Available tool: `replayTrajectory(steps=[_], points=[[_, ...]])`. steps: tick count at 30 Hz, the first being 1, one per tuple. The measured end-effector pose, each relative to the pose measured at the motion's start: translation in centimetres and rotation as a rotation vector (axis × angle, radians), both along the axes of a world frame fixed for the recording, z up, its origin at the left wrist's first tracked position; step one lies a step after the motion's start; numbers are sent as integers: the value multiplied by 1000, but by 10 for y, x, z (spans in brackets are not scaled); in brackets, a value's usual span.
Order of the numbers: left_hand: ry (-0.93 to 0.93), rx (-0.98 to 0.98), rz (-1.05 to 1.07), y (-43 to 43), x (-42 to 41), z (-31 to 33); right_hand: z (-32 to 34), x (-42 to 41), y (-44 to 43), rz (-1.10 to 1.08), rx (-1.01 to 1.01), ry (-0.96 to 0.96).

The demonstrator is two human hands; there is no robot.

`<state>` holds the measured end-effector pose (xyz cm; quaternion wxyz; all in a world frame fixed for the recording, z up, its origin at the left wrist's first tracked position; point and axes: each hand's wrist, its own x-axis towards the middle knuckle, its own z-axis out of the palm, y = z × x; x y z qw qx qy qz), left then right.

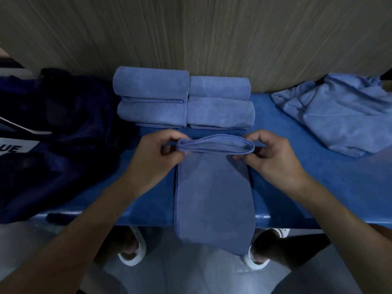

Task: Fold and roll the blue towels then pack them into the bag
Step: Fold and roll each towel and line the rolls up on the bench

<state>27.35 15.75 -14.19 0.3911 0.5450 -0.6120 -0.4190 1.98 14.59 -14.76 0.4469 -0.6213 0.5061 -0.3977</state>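
While both hands, left hand and right hand, pinch the folded towel at frame centre, begin rolling. Keep the edges aligned and the first turn tight, I judge.

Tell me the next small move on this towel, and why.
Probably roll the far end toward the body: the left hand and right hand pinch its turned-over corners, the folded towel is otherwise unrolled, and four rolled towels sit behind.

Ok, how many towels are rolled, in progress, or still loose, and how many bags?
4 rolled towels
1 folded towel, pinched by the left hand and right hand
1 loose towel heap, towels inside uncountable
1 dark bag
Total: 7 items
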Motion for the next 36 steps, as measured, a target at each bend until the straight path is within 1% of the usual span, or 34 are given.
replayTrajectory(steps=[1,4,5,9,11,16,19,22,25,28,32,36], points=[[-40,-20,-9,2,2,-2,-2,-3,1,23,-69,57],[-76,-35,-63,8,7,-6,-9,-10,2,101,-324,306],[-91,-41,-91,11,9,-7,-10,-12,3,112,-375,375],[-145,-73,-131,16,9,-12,-12,-17,8,145,-430,616],[-172,-97,-148,16,9,-15,-13,-18,11,178,-455,690],[-215,-149,-187,15,8,-16,-7,-18,19,240,-492,704],[-235,-180,-194,15,9,-17,-9,-21,17,224,-514,699],[-262,-206,-208,17,11,-19,-12,-23,16,207,-508,734],[-277,-231,-229,16,13,-21,-10,-24,17,224,-564,765],[-358,-259,-274,14,15,-23,-8,-24,19,254,-602,810],[-440,-249,-324,12,19,-22,-9,-26,22,271,-541,834],[-474,-232,-358,14,20,-17,-4,-24,28,278,-402,760]])
